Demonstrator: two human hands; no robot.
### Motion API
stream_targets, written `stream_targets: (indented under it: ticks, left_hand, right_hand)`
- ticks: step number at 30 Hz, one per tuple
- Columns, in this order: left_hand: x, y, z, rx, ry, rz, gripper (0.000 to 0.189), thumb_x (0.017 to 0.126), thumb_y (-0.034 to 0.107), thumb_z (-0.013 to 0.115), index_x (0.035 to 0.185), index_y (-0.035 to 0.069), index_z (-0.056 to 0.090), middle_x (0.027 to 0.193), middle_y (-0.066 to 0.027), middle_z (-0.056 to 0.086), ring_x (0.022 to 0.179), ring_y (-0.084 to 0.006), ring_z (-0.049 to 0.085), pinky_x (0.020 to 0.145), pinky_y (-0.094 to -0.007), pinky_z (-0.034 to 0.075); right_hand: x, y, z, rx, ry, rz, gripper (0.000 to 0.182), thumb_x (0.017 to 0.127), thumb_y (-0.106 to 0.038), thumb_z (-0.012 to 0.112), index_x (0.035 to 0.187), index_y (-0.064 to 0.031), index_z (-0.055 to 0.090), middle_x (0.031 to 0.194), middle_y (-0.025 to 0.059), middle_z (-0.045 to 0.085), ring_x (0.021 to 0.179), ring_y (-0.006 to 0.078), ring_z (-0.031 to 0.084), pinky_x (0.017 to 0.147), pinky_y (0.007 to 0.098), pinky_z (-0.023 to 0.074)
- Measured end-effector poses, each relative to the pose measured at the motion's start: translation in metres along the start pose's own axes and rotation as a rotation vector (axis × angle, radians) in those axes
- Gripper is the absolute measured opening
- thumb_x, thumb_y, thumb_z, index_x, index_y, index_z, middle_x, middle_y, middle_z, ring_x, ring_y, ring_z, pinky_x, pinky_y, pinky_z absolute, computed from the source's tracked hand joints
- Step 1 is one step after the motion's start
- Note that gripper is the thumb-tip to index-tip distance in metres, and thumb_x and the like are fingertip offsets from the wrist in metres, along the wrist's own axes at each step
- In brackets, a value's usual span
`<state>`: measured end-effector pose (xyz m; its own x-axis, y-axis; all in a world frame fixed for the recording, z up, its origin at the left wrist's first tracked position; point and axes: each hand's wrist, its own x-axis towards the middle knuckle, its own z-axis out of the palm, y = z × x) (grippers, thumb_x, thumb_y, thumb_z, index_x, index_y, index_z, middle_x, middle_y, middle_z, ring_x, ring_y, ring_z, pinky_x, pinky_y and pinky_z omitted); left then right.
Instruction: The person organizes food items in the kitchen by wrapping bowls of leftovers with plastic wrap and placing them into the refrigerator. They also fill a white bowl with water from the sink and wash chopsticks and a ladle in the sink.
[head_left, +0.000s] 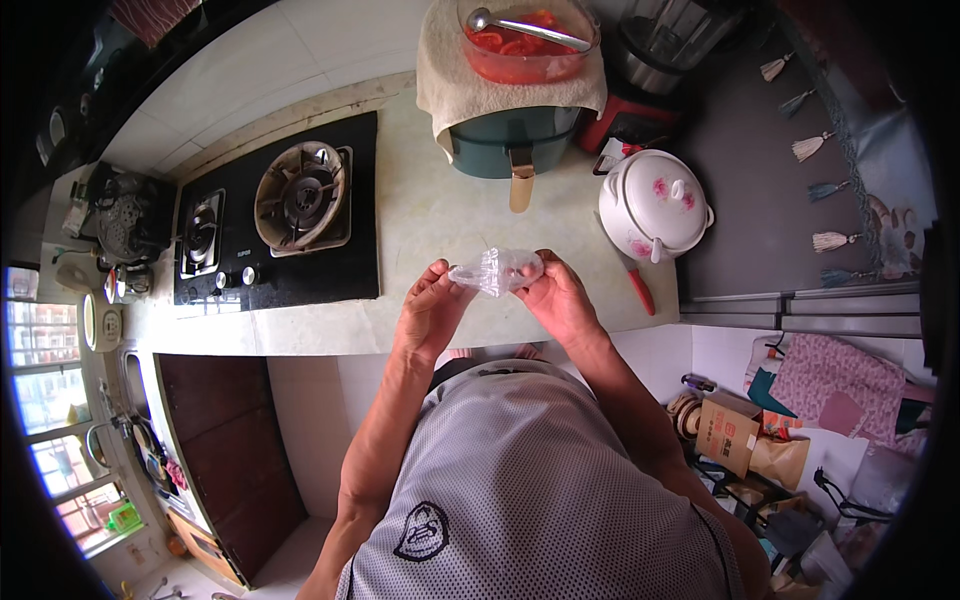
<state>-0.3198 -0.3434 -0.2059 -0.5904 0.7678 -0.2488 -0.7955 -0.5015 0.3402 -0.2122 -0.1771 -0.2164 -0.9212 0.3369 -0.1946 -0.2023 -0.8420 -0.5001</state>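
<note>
A crumpled piece of clear plastic film (495, 271), perhaps a bag or an elastic cover, is stretched between my two hands above the counter's front part. My left hand (435, 311) pinches its left end between thumb and fingers. At its right end, my right hand (556, 296) grips the film, with the fingertips partly behind it. Beyond them, a glass bowl (529, 64) of red food, with a metal spoon (529, 28) across it, rests on a beige towel (465, 97) over a green air fryer (517, 142).
A black gas hob (337, 274) lies left on the counter (420, 217). To the right stand a white lidded pot (656, 206), a red-handled knife (641, 291) partly under its edge, and a blender (652, 52). Boxes and bags (727, 435) fill the lower right.
</note>
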Motion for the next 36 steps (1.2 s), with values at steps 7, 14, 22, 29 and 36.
stream_targets:
  ticks: [7, 14, 22, 29, 36]
  left_hand:
    - [0.005, 0.014, 0.008, -0.009, -0.167, -0.093, 0.016, 0.09, 0.011, 0.061, 0.104, 0.005, 0.055, 0.089, -0.003, 0.055, 0.082, -0.0134, 0.056, 0.071, -0.026, 0.048]
    - [0.001, 0.039, 0.016, 0.765, -0.06, -0.369, 0.035, 0.095, 0.029, 0.057, 0.11, -0.002, 0.061, 0.092, -0.003, 0.061, 0.073, -0.0099, 0.052, 0.066, -0.0239, 0.044]
    - [0.026, 0.081, 0.052, 1.029, -0.145, -0.172, 0.017, 0.086, 0.018, 0.069, 0.078, 0.005, 0.063, 0.067, 0.0011, 0.055, 0.064, -0.0086, 0.051, 0.063, -0.0234, 0.042]
    - [0.074, 0.111, 0.093, 0.752, -0.279, 0.217, 0.017, 0.079, -0.004, 0.065, 0.072, 0.007, 0.054, 0.074, -0.0011, 0.054, 0.067, -0.0106, 0.055, 0.064, -0.0272, 0.047]
    - [0.135, 0.118, 0.133, 0.758, 0.04, 0.48, 0.036, 0.089, 0.021, 0.065, 0.061, 0.014, 0.044, 0.052, 0.0054, 0.036, 0.045, -0.0065, 0.032, 0.045, -0.0254, 0.034]
  right_hand:
    - [-0.001, -0.02, 0.003, 0.086, -0.062, 0.144, 0.004, 0.087, -0.014, 0.052, 0.086, -0.0102, 0.052, 0.066, -0.0048, 0.039, 0.052, 0.0068, 0.03, 0.052, 0.0248, 0.0345]
    - [0.005, -0.094, 0.013, -0.376, 0.065, 0.003, 0.015, 0.088, -0.017, 0.061, 0.094, -0.0103, 0.048, 0.071, -0.0057, 0.04, 0.051, 0.002, 0.029, 0.046, 0.0187, 0.0232]
    - [0.006, -0.149, 0.032, -0.732, 0.009, 0.005, 0.011, 0.089, -0.013, 0.063, 0.095, -0.0047, 0.059, 0.07, -0.0077, 0.044, 0.056, 0.001, 0.033, 0.049, 0.0182, 0.0277]
    - [0.028, -0.181, 0.036, -1.399, -0.022, -0.071, 0.01, 0.088, -0.011, 0.065, 0.089, -0.0017, 0.06, 0.073, -0.0065, 0.048, 0.065, 0.0016, 0.04, 0.055, 0.0192, 0.0325]
    - [0.088, -0.21, 0.079, -1.363, 0.203, -0.596, 0.032, 0.089, -0.024, 0.065, 0.07, -0.0052, 0.046, 0.062, -0.0064, 0.035, 0.059, 0.0035, 0.032, 0.051, 0.0225, 0.0282]
